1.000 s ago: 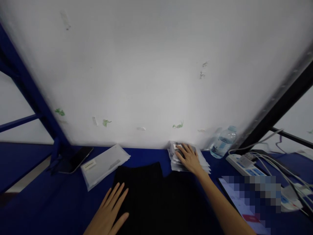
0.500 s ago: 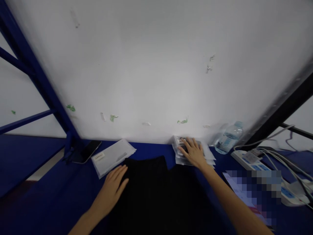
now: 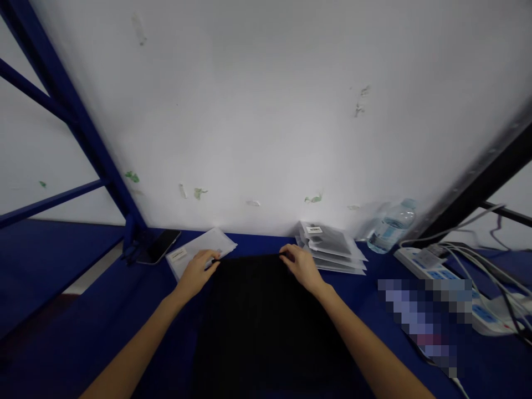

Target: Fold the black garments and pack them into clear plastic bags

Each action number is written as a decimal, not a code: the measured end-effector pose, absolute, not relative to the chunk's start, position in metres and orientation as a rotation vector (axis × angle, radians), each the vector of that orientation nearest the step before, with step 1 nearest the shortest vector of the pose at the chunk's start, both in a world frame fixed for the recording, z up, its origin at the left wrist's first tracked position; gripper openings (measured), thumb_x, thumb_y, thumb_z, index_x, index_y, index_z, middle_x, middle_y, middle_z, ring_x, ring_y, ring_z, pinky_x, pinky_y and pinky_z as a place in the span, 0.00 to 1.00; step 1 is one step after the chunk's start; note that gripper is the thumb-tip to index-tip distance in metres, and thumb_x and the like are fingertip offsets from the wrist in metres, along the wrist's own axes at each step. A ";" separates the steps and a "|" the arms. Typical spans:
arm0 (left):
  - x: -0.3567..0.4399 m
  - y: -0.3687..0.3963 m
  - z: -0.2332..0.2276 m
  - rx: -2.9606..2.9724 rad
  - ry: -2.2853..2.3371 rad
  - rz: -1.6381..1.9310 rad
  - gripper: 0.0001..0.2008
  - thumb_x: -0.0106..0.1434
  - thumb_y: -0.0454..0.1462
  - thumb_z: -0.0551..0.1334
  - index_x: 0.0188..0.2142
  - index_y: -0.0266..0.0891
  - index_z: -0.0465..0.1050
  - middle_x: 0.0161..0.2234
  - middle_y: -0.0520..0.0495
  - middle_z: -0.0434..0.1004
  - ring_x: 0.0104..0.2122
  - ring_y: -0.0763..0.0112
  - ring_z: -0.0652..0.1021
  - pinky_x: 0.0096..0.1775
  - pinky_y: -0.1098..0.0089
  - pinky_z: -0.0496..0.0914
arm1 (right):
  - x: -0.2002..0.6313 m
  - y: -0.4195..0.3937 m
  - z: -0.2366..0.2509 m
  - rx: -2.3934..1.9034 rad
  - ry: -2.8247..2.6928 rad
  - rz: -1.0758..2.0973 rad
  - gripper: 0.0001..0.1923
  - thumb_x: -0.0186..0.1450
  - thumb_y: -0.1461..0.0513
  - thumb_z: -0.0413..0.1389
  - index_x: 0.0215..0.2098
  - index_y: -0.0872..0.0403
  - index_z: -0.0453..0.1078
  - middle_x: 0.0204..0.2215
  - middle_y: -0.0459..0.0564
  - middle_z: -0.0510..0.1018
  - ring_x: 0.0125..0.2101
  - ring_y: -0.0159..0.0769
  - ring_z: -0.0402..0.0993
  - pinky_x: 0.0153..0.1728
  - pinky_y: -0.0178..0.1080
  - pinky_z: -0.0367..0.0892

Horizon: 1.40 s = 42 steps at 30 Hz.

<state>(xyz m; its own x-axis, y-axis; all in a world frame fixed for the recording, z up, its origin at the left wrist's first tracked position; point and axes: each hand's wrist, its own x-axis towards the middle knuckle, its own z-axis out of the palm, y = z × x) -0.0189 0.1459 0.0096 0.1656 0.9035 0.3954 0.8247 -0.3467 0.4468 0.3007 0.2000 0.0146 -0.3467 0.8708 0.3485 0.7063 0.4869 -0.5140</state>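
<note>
A black garment, dark enough to hide its details, lies spread flat on the blue table in front of me. Its far edge runs straight between my two hands. My left hand pinches the far left corner of the cloth. At the far right corner, my right hand pinches the same edge between thumb and fingers. A frosted plastic bag with a barcode label lies just beyond my left hand, partly covered by it. Behind my right hand sits a stack of similar bags, some with dark contents.
A phone rests at the far left. To the right stand a water bottle and a white power strip with tangled cables. A lit, blurred-out screen lies nearer. A white wall panel closes off the back.
My right hand has left the stack of bags and moved left onto the garment's edge. My left hand has closed on its left corner. The far edge is now straighter.
</note>
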 end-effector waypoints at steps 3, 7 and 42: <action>-0.020 0.113 0.002 2.338 1.621 0.914 0.06 0.66 0.35 0.52 0.41 0.43 0.66 0.50 0.47 0.74 0.53 0.63 0.72 0.54 0.57 0.66 | 0.310 0.168 0.014 -1.192 -2.170 0.367 0.09 0.66 0.65 0.49 0.41 0.50 0.69 0.38 0.49 0.76 0.40 0.38 0.72 0.43 0.40 0.66; -0.021 0.074 -0.012 2.514 1.427 0.679 0.05 0.67 0.35 0.54 0.40 0.43 0.68 0.51 0.48 0.75 0.58 0.63 0.68 0.60 0.52 0.59 | 0.320 0.127 -0.002 -1.067 -2.314 0.371 0.11 0.66 0.66 0.50 0.44 0.48 0.70 0.43 0.49 0.77 0.47 0.41 0.69 0.48 0.43 0.65; -0.017 0.051 -0.006 2.614 1.383 0.389 0.23 0.70 0.41 0.53 0.64 0.52 0.55 0.67 0.51 0.52 0.65 0.57 0.52 0.61 0.47 0.53 | 0.375 0.148 0.008 -1.443 -1.986 0.423 0.11 0.65 0.57 0.50 0.40 0.52 0.71 0.41 0.48 0.80 0.43 0.36 0.76 0.47 0.37 0.68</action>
